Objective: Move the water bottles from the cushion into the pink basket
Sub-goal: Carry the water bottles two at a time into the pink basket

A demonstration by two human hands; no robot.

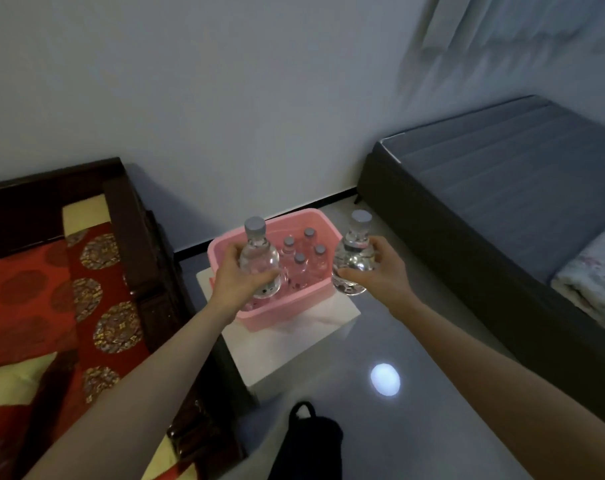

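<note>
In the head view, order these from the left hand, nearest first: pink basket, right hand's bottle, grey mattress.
1. pink basket, just under the left hand
2. bottle held by the right hand, across the basket
3. grey mattress, far off on the right

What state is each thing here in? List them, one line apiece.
Left hand: grips a clear plastic water bottle, capped, upright, over the pink plastic basket.
Right hand: grips a second clear bottle, capped, upright, near the basket's right rim.
Basket: open-topped, on a white block, with four capped bottles visible, standing upright.
</note>
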